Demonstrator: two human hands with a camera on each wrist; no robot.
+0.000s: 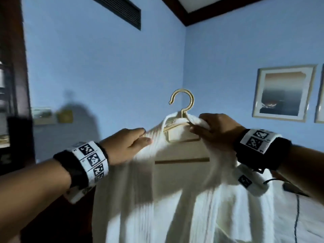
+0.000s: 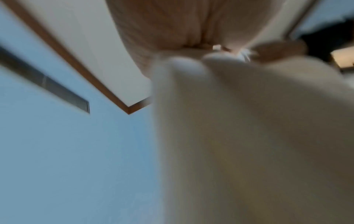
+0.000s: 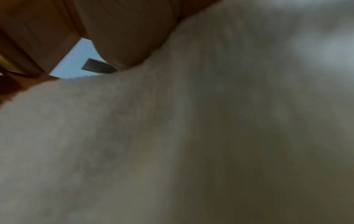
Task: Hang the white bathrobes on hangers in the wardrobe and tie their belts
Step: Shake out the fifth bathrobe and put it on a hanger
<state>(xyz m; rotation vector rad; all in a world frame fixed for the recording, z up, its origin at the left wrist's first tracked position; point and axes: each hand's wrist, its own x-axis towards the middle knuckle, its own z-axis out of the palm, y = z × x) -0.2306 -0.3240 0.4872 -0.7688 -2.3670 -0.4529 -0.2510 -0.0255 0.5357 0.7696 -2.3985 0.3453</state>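
A white bathrobe (image 1: 140,199) hangs on a light wooden hanger (image 1: 182,137), held up in the air in front of me. The hanger's gold hook (image 1: 184,99) stands free above the collar. My left hand (image 1: 129,144) grips the robe's left shoulder, thumb over the cloth. My right hand (image 1: 210,130) grips the collar and the hanger's right shoulder. The robe's front hangs open, showing the hanger's crossbar (image 1: 182,161). In both wrist views blurred white robe cloth (image 2: 249,136) (image 3: 191,136) fills most of the picture. No belt shows.
Blue walls meet in a corner behind the hanger. A dark wooden frame (image 1: 19,85) runs down the left edge. A framed picture (image 1: 284,92) hangs at right. A vent (image 1: 121,11) is high on the wall. White bedding (image 1: 306,216) lies at lower right.
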